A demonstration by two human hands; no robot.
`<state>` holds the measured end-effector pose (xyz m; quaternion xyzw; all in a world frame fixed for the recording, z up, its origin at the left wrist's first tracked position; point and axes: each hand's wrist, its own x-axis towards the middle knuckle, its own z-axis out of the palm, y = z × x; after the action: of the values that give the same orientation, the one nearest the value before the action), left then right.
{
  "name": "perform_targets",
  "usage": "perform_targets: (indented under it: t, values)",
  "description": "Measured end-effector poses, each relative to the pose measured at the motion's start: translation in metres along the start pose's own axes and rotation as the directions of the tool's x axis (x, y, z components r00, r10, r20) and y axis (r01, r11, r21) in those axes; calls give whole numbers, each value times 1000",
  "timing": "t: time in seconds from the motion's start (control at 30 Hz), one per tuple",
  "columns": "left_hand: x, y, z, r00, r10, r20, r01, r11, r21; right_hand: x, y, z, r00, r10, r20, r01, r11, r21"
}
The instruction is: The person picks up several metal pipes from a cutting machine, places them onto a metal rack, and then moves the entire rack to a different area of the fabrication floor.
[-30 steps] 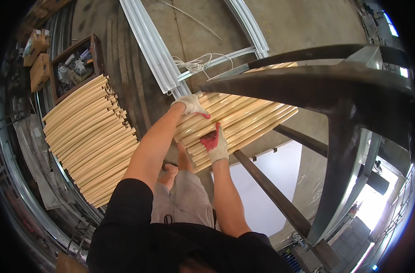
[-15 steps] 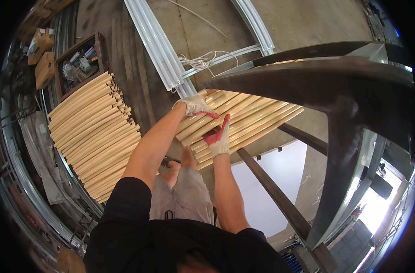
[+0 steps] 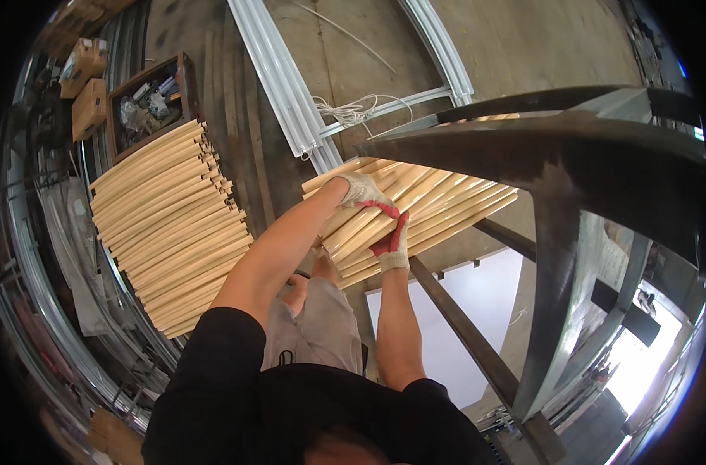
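Note:
Several glossy cream-coloured tubes are gathered between my two gloved hands, their near ends raised a little and angled across the others. My left hand, in a pale knit glove with red palm coating, wraps over them from the left. From the right side my right hand, gloved alike, closes against the same tubes, its thumb close to the left fingertips. More cream tubes lie side by side beneath and to the right, on dark metal bars. The far ends of the tubes pass under a dark steel beam.
A dark steel frame arches over the right side. At the left lies a large stack of cream tubes, with a wooden crate of odds and ends and cardboard boxes beyond. Silver metal profiles and coiled white cable lie ahead.
Both hands have moved right and drawn together around several tubes. Those tubes have shifted right and turned across the lower ones, leaving a gap beside the tubes at the left.

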<state>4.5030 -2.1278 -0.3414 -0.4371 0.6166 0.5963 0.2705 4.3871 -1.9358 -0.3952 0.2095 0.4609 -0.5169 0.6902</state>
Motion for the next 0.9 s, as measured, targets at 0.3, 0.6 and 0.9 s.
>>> perform_targets:
  t: [0.3, 0.6, 0.9]
  values:
    - [-29, 46, 43, 987, 39, -158, -58, 991, -116, 3, 1, -20, 967, -239, -86, 250, 954, 165]
    - [-165, 28, 49, 964, 182, -196, -192, 981, -34, -145, 62, 55, 936, -334, 110, 334, 942, 17]
    - [-529, -41, 95, 996, -78, 36, 74, 993, 96, -433, 249, 145, 868, 229, 441, -229, 972, -53]
